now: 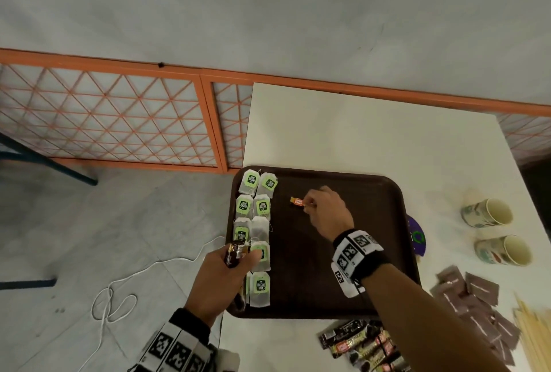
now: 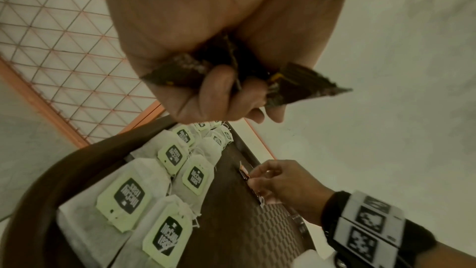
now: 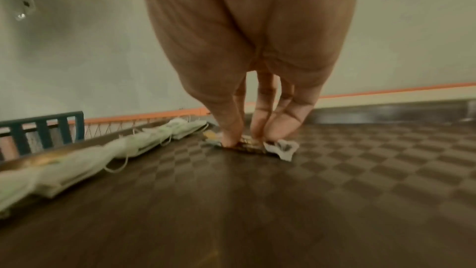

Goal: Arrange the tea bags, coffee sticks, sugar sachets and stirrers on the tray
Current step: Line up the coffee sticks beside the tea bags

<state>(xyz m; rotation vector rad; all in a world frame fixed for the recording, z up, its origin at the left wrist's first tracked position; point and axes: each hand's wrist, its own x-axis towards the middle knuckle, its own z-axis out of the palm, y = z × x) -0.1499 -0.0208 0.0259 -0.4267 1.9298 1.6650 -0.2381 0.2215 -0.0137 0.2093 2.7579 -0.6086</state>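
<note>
Tray [image 1: 372,252], dark brown, sits on the white table [image 1: 372,139] with tea bags [image 1: 259,285] in two columns along its left side. Right hand [image 1: 328,210] pinches one coffee stick [image 1: 296,201] flat onto the tray floor; left hand [image 1: 220,279] grips a bundle of coffee sticks [image 1: 234,252] above the tea bags.

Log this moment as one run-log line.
tea bags: two columns, tray left | right hand: setting coffee stick on tray | left hand: holds more coffee sticks

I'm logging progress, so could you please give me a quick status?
Right hand setting coffee stick on tray. Left hand grips spare sticks. Tea bags placed. Nothing in the way.
</note>
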